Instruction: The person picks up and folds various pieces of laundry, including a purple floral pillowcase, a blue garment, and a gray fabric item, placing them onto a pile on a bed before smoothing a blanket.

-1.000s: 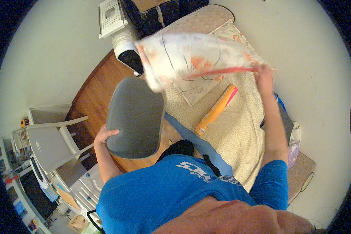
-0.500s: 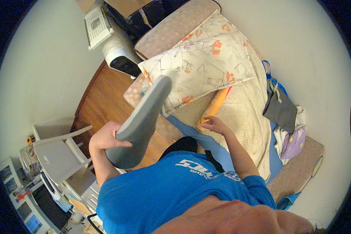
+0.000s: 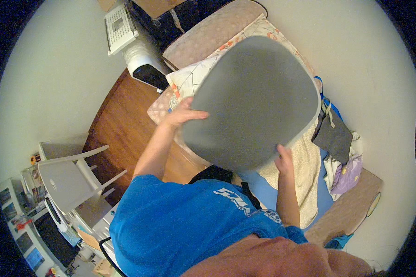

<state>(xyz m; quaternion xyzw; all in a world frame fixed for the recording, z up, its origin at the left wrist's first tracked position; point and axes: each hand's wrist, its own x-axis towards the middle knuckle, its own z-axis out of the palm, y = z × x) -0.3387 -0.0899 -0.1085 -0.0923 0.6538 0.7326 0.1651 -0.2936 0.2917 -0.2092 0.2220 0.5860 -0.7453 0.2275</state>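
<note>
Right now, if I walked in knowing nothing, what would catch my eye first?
The big grey cushion fills the middle of the view, held up flat over the bed by both hands: the left hand grips its left edge, the right hand its lower right edge. Under it peeks a floral pillow, and a white chair stands at lower left.

A white plastic chair stands at the lower left of the frame on a dark wooden floor, with a white appliance with a black front and a white perforated panel toward the upper left. At the right, a dark grey bag lies beside a bundle of pale purple cloth, and a cream blanket spreads over a blue sheet on the bed. A floral pillow shows near the upper centre.
</note>
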